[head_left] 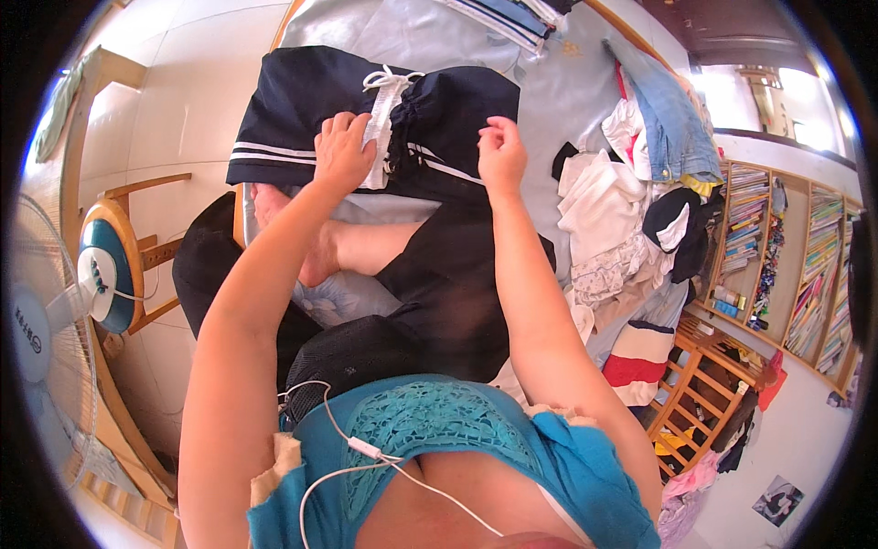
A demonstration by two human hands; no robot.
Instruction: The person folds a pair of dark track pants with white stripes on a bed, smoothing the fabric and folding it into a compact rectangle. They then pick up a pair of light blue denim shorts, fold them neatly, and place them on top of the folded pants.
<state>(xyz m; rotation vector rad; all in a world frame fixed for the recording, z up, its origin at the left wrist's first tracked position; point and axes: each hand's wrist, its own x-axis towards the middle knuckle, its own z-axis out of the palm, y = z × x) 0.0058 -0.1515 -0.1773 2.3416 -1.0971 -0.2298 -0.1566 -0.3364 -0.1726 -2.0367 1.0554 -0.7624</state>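
In the head view, we sat cross-legged on a bed with a pale, shiny sheet (549, 96), and a navy garment (302, 96) lay spread across it in front of our legs. It had a white waistband strip (385, 101) running down its middle, with a white drawstring (389, 80) looped at the far end and white stripes (274, 154) near its lower left edge. Beside the strip, on its right, the dark cloth was gathered in folds.

Our left hand (345, 154) lay back upward on the garment, just left of the strip, its fingers slightly bent and the thumb set apart from them. Our right hand (502, 157) was at the garment's right edge with its fingers curled in; we could not tell whether they pinched the cloth.

We wore black trousers (448, 284) and a teal top (439, 425), with a white earphone cord (364, 448) hanging over it. To our right, a loose heap of clothes (599, 201) lay on the bed, a pair of blue jeans (672, 123) among it, near a wooden bookcase (779, 254). At the far end was a blue striped cloth (508, 20). A fan (35, 334) stood to our left.
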